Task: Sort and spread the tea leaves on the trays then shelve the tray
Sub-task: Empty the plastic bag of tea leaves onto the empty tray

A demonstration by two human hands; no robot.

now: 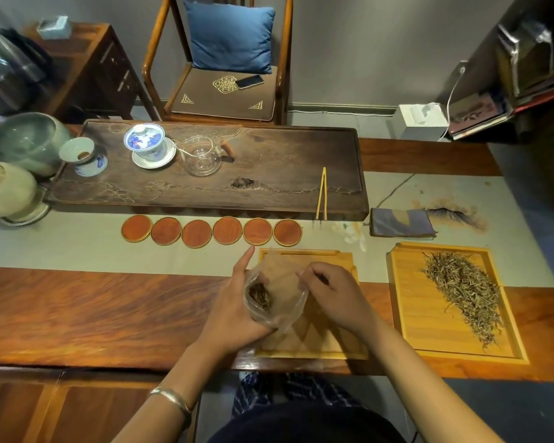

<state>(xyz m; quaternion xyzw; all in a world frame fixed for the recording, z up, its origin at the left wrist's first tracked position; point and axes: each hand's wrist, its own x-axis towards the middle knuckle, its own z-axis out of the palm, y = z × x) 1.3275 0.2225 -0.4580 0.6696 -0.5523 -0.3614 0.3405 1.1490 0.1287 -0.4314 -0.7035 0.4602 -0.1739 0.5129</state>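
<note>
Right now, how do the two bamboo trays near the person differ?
The right bamboo tray carries a long spread of pale tea leaves and is untouched; the middle bamboo tray shows no leaves, and both hands hold a clear plastic bag of dark tea above it. Both are rectangular, rimmed, light wood.

Your left hand (234, 310) and right hand (335, 297) are bare, with no gloves and no rings that can be made out. Both forearms are uncovered; no sleeve reaches into view. On your left wrist sits a plain silver-coloured bangle (171, 399), smooth and open-ended in form. At the lower edge, your dark top (304, 425) appears as a rounded mass, and beneath it a dark blue garment (269, 391) with a pale broken-line pattern.
</note>
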